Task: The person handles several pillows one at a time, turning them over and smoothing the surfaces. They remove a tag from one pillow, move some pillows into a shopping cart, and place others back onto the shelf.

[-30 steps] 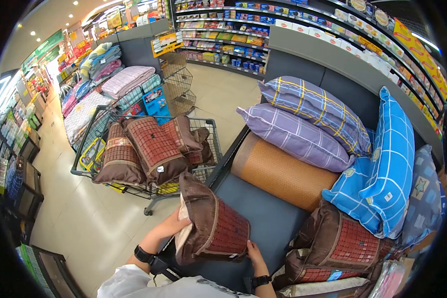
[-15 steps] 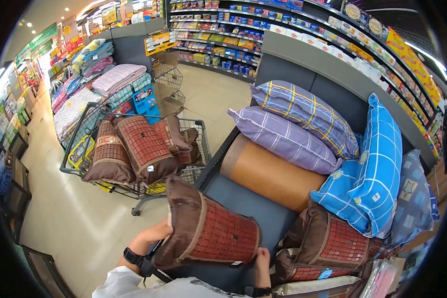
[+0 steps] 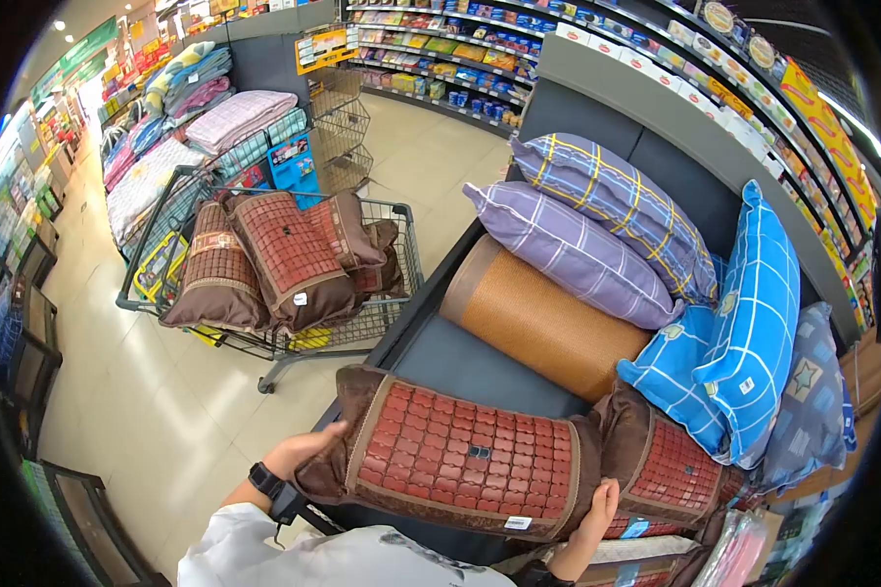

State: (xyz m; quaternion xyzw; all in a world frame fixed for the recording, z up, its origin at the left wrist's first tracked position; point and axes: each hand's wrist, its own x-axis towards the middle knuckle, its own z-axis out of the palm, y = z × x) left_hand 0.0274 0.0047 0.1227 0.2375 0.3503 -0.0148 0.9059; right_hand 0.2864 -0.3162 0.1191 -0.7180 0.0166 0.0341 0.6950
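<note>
Brown bamboo-tiled pillow (image 3: 460, 460) lies flat, gripped at each end by left hand (image 3: 299, 452) and right hand (image 3: 597, 511).

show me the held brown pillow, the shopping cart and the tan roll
brown pillow (image 3: 460, 460), head view, middle of its red tiled face
shopping cart (image 3: 387, 313), head view, wire side wall
tan roll (image 3: 543, 323), head view, middle of its woven side

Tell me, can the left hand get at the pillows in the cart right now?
Probably not yet: the left hand is holding one end of the red-tiled pillow, the right hand the other. Nothing stands between it and the cart pillows, so once freed it likely could.
</note>
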